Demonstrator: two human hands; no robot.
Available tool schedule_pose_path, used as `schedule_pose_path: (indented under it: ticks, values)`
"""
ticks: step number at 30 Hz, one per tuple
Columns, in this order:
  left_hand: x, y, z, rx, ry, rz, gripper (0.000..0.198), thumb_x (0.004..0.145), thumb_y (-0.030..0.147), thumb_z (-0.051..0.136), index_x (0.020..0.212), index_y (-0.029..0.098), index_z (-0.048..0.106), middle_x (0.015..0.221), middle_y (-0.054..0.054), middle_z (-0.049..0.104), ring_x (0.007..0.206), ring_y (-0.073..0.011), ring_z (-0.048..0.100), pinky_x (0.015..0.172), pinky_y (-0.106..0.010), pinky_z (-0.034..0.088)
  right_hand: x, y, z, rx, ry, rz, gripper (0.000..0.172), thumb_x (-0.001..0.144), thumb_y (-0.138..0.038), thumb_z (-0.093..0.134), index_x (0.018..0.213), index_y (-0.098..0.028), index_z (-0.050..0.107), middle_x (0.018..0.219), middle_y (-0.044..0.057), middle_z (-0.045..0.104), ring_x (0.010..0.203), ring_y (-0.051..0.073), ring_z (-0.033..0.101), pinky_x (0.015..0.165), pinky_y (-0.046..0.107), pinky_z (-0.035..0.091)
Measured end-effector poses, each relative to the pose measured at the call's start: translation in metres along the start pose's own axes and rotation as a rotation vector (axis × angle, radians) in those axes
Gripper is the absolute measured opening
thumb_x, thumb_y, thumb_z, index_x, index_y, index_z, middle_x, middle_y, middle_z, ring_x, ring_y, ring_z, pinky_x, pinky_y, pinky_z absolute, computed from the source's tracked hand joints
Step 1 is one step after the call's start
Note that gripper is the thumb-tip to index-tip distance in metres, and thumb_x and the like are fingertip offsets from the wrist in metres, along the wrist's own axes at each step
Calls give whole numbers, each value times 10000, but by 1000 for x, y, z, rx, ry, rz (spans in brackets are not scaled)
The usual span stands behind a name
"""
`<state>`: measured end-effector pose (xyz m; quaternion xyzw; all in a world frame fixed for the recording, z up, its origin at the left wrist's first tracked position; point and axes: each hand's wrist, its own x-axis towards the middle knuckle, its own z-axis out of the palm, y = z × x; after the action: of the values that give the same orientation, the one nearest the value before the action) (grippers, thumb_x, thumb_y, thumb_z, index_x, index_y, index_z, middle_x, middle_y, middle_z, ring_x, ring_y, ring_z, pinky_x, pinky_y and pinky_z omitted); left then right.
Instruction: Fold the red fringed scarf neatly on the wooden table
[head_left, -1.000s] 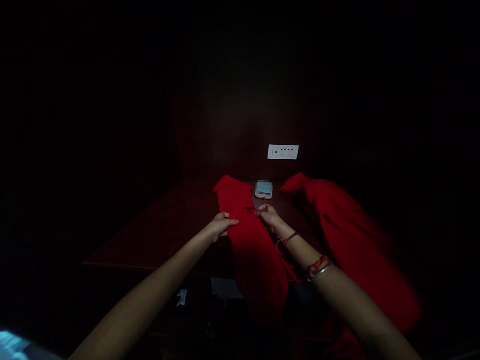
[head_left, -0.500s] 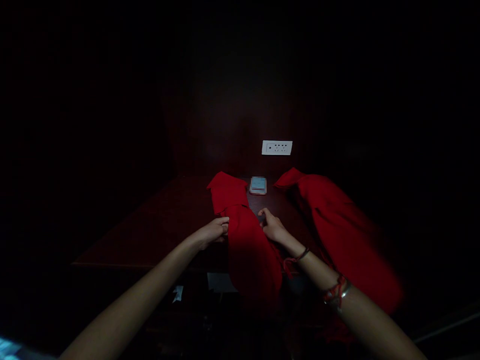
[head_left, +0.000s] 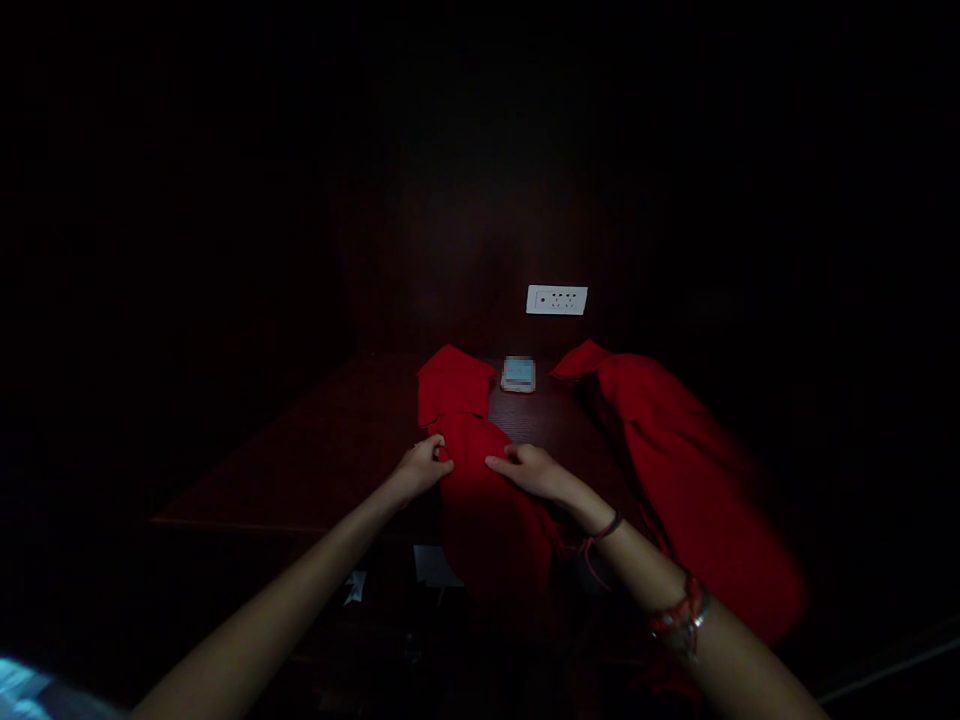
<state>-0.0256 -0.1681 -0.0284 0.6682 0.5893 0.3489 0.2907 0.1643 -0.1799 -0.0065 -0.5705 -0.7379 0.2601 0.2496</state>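
A long red cloth [head_left: 491, 520] lies over the table, its far end folded into a pointed flap, its near end hanging past the front edge. My left hand [head_left: 426, 466] pinches the cloth's left edge between thumb and fingers. On the opposite edge, my right hand [head_left: 531, 468] grips the cloth with the thumb on top; some of its fingertips are hidden. Another red cloth [head_left: 690, 470] is spread to the right, beside my right forearm, and also runs down over the table edge.
The dark wooden table [head_left: 300, 470] meets a dark wall carrying a white socket plate [head_left: 556, 300]. A small pale blurred rectangular object [head_left: 518, 374] rests at the back between the cloths. Pale pieces [head_left: 435, 566] show below the table edge. Surroundings are very dark.
My right hand has moved left onto the cloth's right edge and closed there. My left hand has shifted slightly, with its thumb now on top, and the cloth's middle has moved a little left.
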Motion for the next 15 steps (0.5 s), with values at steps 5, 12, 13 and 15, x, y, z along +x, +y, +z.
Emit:
schedule_pose_path:
  ticks: [5, 12, 13, 15]
  values:
    - [-10, 19, -9, -327, -126, -129, 251, 704, 370, 450, 641, 144, 539, 571, 8, 517, 621, -120, 506, 527, -193, 377, -1, -27, 9, 139, 15, -95, 56, 637, -226, 525, 614, -175, 518, 600, -23, 517, 595, 106, 459, 577, 209, 338]
    - [3, 42, -28, -914, -241, -420, 165, 782, 181, 378, 694, 137, 510, 609, -3, 555, 516, -70, 526, 609, -198, 439, -10, -30, 14, 893, -129, 138, 134, 716, -182, 403, 784, -187, 518, 686, -15, 552, 603, 90, 519, 572, 215, 416]
    - [5, 43, -30, -919, -264, -447, 179, 789, 179, 365, 695, 137, 510, 604, -3, 553, 513, -71, 527, 616, -200, 441, -8, -30, 17, 963, -131, 211, 123, 706, -166, 416, 787, -189, 506, 667, -17, 548, 569, 85, 518, 555, 213, 421]
    - [6, 46, -33, -910, -304, -467, 162, 785, 182, 381, 710, 134, 517, 606, -6, 557, 535, -80, 541, 629, -205, 442, -3, -31, 22, 1055, -130, 265, 100, 687, -149, 447, 766, -189, 493, 653, -11, 553, 567, 88, 528, 559, 210, 431]
